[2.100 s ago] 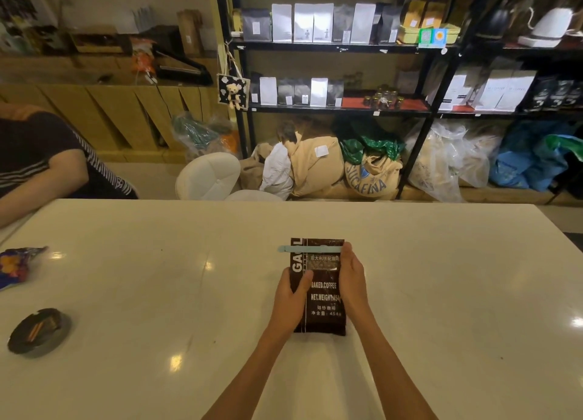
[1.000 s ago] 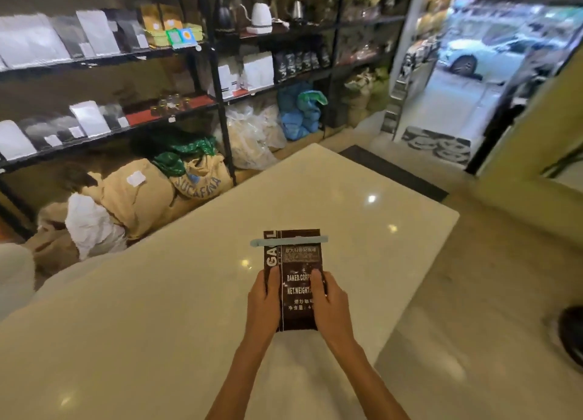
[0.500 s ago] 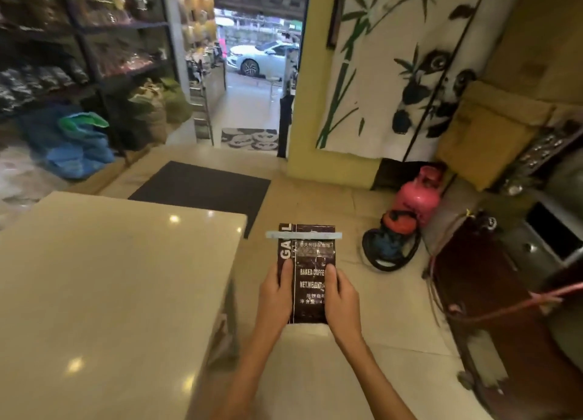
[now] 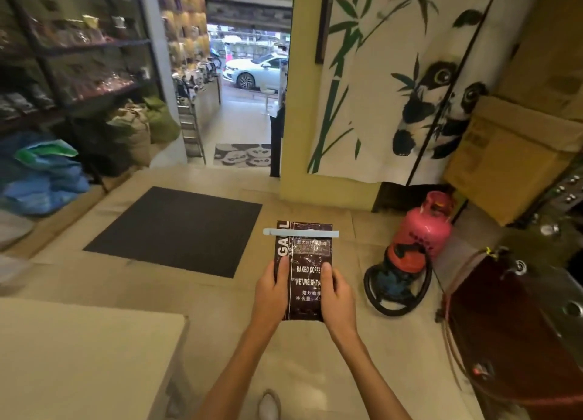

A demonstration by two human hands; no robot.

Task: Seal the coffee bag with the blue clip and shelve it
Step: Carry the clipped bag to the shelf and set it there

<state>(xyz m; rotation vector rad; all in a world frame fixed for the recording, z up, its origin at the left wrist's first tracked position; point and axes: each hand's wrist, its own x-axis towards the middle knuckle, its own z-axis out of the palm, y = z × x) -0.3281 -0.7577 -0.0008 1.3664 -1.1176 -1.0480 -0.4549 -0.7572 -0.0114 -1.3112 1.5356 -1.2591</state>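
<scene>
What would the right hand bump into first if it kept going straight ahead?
Probably nothing close: the right hand, gripping the coffee bag, points over bare floor toward the yellow wall, though depth is unclear.

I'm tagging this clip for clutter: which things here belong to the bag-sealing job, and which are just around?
Job: coffee bag, blue clip across its top, left hand, right hand, shelves.

Just around: pink gas cylinder, black floor mat, panda curtain, cardboard box, white table.

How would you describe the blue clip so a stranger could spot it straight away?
Start at the dark coffee bag held upright by both hands over the tiled floor. Across its folded top runs the blue clip, a thin pale bar, wider than the bag and the only light-blue thing on it.
</scene>
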